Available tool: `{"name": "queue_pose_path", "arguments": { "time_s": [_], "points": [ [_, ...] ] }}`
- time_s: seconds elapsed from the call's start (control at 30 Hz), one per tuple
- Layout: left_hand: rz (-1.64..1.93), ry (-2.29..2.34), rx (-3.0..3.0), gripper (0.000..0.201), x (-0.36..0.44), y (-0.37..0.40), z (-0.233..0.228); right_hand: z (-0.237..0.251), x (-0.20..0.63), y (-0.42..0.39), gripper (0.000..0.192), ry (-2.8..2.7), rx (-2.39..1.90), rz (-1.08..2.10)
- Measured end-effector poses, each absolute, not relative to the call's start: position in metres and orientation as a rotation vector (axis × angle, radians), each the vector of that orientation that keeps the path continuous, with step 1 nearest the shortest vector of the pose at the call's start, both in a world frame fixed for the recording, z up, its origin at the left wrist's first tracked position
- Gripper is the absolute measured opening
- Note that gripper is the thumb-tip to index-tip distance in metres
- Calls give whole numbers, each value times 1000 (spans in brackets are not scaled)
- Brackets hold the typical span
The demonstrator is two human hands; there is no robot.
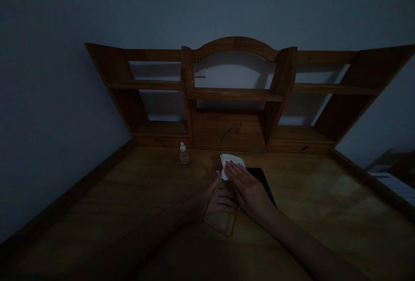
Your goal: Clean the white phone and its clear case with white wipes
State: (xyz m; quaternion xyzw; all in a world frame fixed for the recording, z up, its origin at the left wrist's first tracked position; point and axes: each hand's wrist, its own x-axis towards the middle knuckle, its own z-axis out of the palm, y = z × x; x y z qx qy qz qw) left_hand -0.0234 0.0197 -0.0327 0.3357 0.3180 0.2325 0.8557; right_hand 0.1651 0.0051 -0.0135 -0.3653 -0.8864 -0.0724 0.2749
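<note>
Dim light; at the left of the frame the wooden desk (152, 194) ends at a raised rail (68, 192), with a wide stretch of desktop inside it. Left of centre, a dropper bottle (184, 155) stands upright, capped, well apart from the hands but close enough for a wide leftward swing to tip it. Lower centre: left hand (210, 194) closed on a transparent phone case (220, 222), fingers showing through the panel, thumb up along the left side; cannot tell whether the case's lower end touches the desk. At the case's upper end, white folded tissue (234, 157), pinned under the right hand (248, 188), fingers together and flat on it, its thumb not made out. Step in hand looks like wiping the case; the next move calls for a steady left hold and even pressure along the panel. Just right, a flat black object (263, 179), partly behind the right hand, limits low sweeps that way. Beyond it, room toward the right rail (372, 183). Across the upper frame the hutch (236, 95) bounds forward reach; most slack lies toward the lower edge
</note>
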Motion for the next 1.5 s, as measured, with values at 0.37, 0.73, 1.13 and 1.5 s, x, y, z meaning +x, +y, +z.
{"name": "queue_pose_path", "arguments": {
  "time_s": [0.37,0.73,1.13,1.5],
  "points": [
    [506,632,770,84,-23,19,-30,-15,167,3,54,-2345,-977,1],
    [469,639,763,89,-21,21,-30,-12,167,2,39,-2239,-1022,-255],
    [454,673,759,95,-21,20,-28,-13,166,-3,47,-2170,-1101,14],
    [500,657,774,76,-18,16,-28,-10,155,-9,59,-2141,-1026,218]
  ]
}}
